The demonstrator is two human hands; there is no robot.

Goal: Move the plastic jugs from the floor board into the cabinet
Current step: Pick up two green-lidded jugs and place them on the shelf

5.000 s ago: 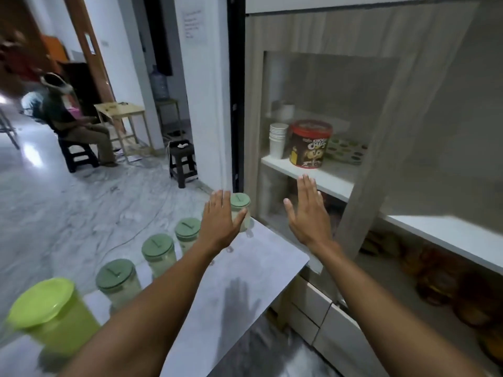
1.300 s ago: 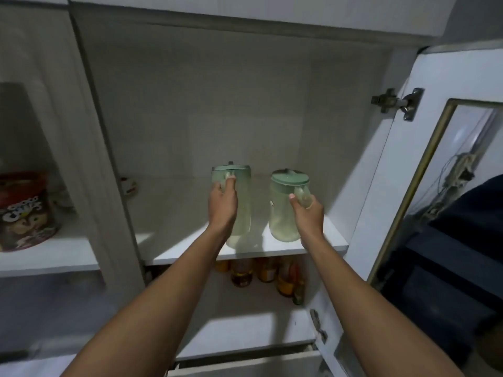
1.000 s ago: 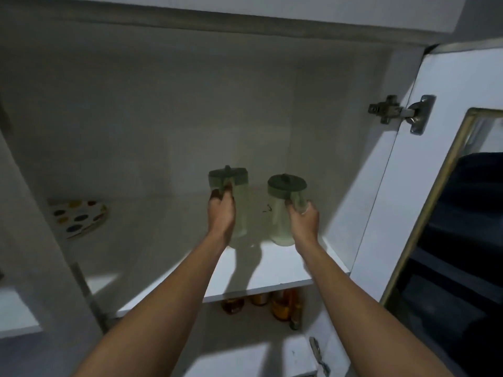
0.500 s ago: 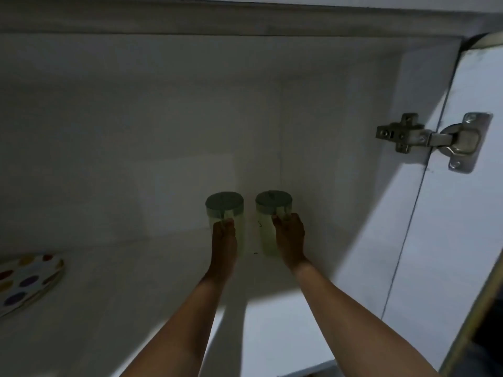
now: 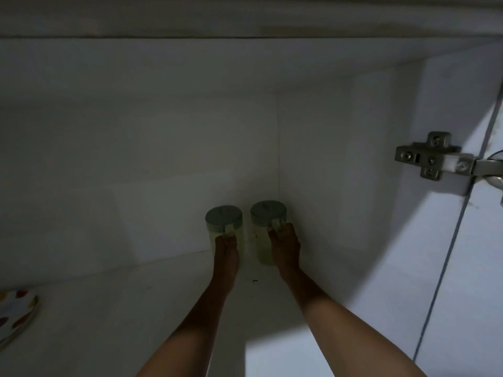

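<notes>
Two pale green plastic jugs with darker green lids stand upright side by side at the back right corner of the white cabinet shelf (image 5: 109, 308). My left hand (image 5: 226, 247) is wrapped around the handle of the left jug (image 5: 223, 219). The right jug (image 5: 268, 214) sits close to the cabinet's right wall, and my right hand (image 5: 284, 247) grips its handle. Both arms reach deep into the dim cabinet. The jugs' lower parts are hidden behind my hands.
A plate with coloured dots (image 5: 15, 314) lies at the left edge of the shelf. The open cabinet door (image 5: 473, 268) hangs on a metal hinge (image 5: 432, 159) at the right. The cabinet's top panel (image 5: 245, 17) runs overhead.
Both hands have carried the jugs from the shelf's front edge to its back right corner. The view has moved further inside the cabinet.
</notes>
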